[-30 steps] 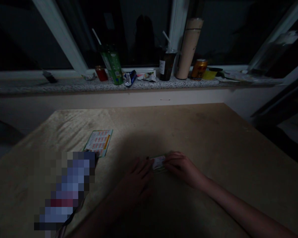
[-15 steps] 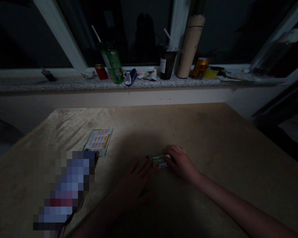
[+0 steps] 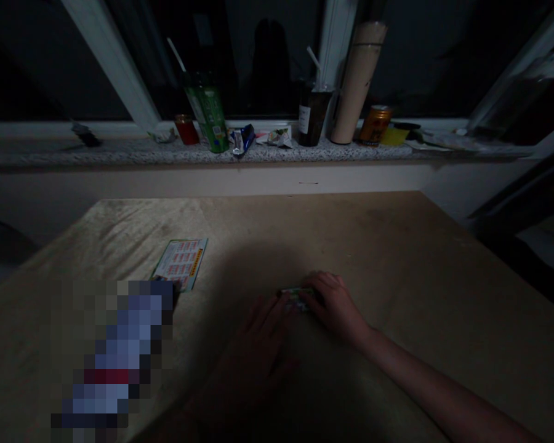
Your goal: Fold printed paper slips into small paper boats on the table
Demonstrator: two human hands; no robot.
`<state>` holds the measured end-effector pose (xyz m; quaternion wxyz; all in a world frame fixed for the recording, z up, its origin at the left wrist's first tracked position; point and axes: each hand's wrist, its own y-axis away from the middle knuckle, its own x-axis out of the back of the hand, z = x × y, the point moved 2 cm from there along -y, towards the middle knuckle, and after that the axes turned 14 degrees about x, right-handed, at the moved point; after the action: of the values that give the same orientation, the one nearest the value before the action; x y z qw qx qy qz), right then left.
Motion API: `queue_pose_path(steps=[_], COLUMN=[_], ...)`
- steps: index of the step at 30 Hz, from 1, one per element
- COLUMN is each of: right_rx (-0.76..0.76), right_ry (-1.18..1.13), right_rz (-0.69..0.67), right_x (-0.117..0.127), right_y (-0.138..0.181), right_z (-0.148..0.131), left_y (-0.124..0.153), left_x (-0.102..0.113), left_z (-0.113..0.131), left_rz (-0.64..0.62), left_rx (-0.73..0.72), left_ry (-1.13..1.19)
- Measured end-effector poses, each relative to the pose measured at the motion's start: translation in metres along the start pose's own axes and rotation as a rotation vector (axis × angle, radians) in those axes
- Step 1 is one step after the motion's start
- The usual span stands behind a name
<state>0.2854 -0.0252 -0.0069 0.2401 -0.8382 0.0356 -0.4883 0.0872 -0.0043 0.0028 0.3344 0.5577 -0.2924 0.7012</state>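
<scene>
A small folded green-and-white paper slip (image 3: 296,298) lies on the tan table (image 3: 397,258) near the front middle. My right hand (image 3: 335,304) pinches its right end with curled fingers. My left hand (image 3: 263,332) rests flat in shadow, its fingertips touching the slip's left end. The light is dim, so the print on the slip is unreadable.
A green-bordered printed card (image 3: 181,263) lies flat to the left, above a blurred-out patch. The stone sill (image 3: 120,154) behind holds a green carton (image 3: 207,117), a red can (image 3: 186,129), a dark cup with a straw (image 3: 310,114), a tall beige tumbler (image 3: 355,86), an orange can (image 3: 373,125) and wrappers.
The slip has gone from flat and white-faced to folded narrow with its green side showing. My right hand has closed over its right end and both hands have edged up the table.
</scene>
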Motion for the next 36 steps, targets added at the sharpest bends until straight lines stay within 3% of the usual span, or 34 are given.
queue_pose_path(steps=[7, 25, 36], right_rx=[-0.025, -0.044, -0.016], right_ry=[0.006, -0.044, 0.055], right_rz=[0.006, -0.023, -0.059], right_x=[-0.001, -0.003, -0.004], right_y=[-0.001, -0.012, -0.012], right_z=[-0.004, 0.007, 0.002], left_y=[0.002, -0.004, -0.004], left_x=[-0.006, -0.012, -0.012], left_z=[0.015, 0.012, 0.012], left_rz=[-0.026, -0.050, -0.048], left_rx=[0.029, 0.096, 0.113], left_ry=[-0.004, -0.002, 0.010])
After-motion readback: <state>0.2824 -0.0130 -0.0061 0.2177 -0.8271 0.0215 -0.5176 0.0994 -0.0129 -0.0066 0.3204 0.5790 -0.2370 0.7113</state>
